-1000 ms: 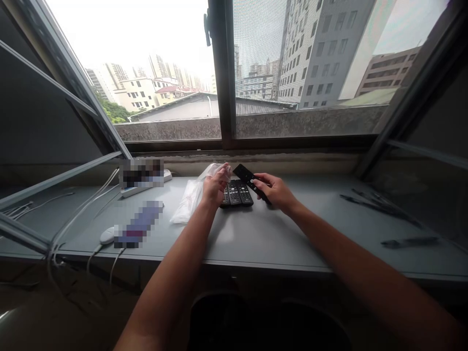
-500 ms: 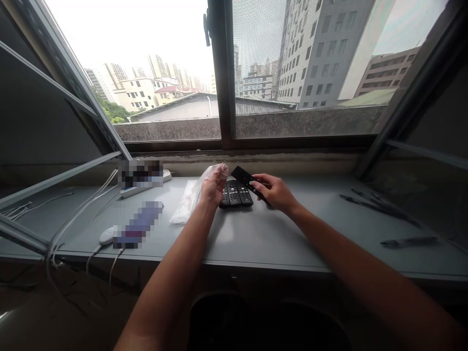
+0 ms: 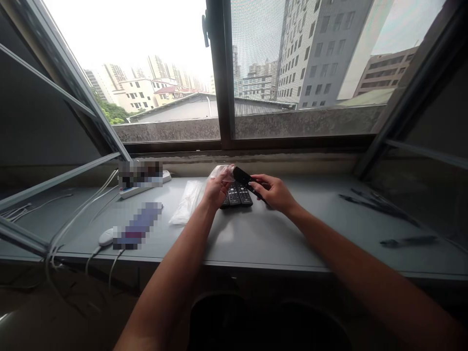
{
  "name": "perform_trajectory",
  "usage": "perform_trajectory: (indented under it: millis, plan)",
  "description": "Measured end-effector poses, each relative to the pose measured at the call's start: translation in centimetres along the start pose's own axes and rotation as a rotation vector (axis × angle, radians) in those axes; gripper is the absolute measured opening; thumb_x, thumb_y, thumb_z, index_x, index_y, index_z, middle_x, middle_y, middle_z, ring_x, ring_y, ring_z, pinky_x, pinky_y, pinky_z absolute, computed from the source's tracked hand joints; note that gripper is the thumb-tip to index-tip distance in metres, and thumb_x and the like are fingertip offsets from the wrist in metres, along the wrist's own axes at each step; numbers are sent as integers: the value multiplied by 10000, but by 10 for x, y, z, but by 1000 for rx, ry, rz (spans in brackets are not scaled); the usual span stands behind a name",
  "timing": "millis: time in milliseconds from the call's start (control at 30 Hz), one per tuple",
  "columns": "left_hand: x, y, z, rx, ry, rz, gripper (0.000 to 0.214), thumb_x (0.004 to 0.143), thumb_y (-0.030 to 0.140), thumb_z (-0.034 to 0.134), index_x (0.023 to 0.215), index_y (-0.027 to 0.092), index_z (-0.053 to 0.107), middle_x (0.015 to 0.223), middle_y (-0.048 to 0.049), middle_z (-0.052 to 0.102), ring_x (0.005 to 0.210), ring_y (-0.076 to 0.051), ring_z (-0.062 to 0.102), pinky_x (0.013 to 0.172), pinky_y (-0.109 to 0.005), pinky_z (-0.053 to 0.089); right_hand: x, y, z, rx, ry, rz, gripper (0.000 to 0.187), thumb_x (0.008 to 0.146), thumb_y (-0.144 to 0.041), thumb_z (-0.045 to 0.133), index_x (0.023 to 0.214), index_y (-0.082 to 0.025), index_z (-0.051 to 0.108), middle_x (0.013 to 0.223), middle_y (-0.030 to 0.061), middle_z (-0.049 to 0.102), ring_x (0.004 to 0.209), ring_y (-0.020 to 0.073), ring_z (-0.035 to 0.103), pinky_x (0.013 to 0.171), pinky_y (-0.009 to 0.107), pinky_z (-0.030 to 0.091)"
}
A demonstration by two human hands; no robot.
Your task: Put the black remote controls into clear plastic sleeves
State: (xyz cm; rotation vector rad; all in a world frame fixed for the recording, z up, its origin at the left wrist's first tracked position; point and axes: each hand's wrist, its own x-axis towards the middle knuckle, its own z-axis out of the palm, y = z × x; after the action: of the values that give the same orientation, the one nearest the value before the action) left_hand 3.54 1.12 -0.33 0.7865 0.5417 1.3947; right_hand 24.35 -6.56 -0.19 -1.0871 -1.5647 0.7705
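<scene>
My left hand [image 3: 216, 190] is closed on a clear plastic bag [image 3: 220, 171], whose mouth is at the far end of a black remote control [image 3: 244, 176]. My right hand [image 3: 272, 191] grips that remote by its near end, holding it tilted above the table. Whether the remote's tip is inside the bag or only touching it, I cannot tell. Below and between my hands, several more black remote controls [image 3: 239, 196] lie side by side, partly hidden by my left hand. A stack of clear plastic bags [image 3: 185, 202] lies left of my left forearm.
The grey table [image 3: 256, 239] runs along a window. On the left are a white power strip [image 3: 146, 189], a blurred-out flat object [image 3: 141, 226], a white round device [image 3: 107, 237] and cables. Dark slim items [image 3: 408, 241] lie at the right. Metal frames stand on both sides.
My left hand has moved slightly right with the plastic bag, bringing its mouth up to the remote's end. My right hand and the remote have hardly moved.
</scene>
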Motion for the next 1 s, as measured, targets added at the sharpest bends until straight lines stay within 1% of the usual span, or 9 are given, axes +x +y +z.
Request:
perform_trajectory:
  millis: [133,200,267,400,467,633,767,900,1000]
  plan:
    - [-1,-1,0,7,-17,22,250,900,163,881,1134,138,798,1146,-107,838,1089,-190,803,1046,-289,616,0,-2,-2,-39,-123,54,414,961,-460,777,1269,-189,826,878,57,803,608,171,711,557,279,584]
    - [-1,-1,1,9,-36,17,251,903,160,876,1140,123,803,1154,-121,838,1087,-199,806,1060,-303,617,0,-1,-2,-34,-151,55,413,966,-460,772,1274,-189,823,872,54,800,612,171,714,563,277,577]
    - [-1,-2,1,12,-46,1,271,904,163,871,1164,123,808,1186,-133,834,1132,-219,801,1076,-318,616,1,2,0,-15,-134,45,421,969,-468,764,1280,-188,814,895,55,802,630,170,712,580,279,584]
    - [-3,-1,3,19,-33,-12,324,902,183,871,1219,152,811,1286,-133,813,1259,-252,765,1104,-334,605,2,5,2,-5,-38,13,431,984,-506,731,1275,-194,791,935,54,799,648,163,695,606,281,595]
    - [-4,-1,4,29,-33,-10,311,909,189,865,1214,157,814,1302,-128,810,1275,-250,758,1116,-330,595,2,6,3,-8,-36,12,427,984,-515,727,1266,-200,787,937,51,795,650,163,693,607,280,595]
    - [-4,-3,2,42,-110,5,266,913,190,862,1170,137,821,1241,-139,825,1225,-237,772,1120,-324,588,1,4,5,34,-90,47,442,961,-511,748,1253,-181,789,911,59,787,660,175,691,604,296,611]
    - [-4,-5,1,71,-144,2,300,907,220,882,1186,137,812,1255,-132,818,1165,-212,785,1097,-307,585,2,4,5,44,-35,23,445,966,-527,738,1262,-199,781,950,52,782,663,165,688,624,294,616]
    - [-5,-5,2,90,-163,-23,333,846,217,937,1149,153,815,1225,-120,823,1171,-227,781,1124,-340,564,2,4,5,49,-4,28,461,962,-538,733,1253,-182,772,882,44,761,645,170,691,600,287,596]
    - [-6,-6,2,114,-193,-25,328,816,222,960,1106,158,822,1195,-117,826,1172,-243,778,1119,-345,557,2,4,6,57,13,41,478,952,-555,743,1247,-179,763,882,44,761,633,169,691,582,281,579]
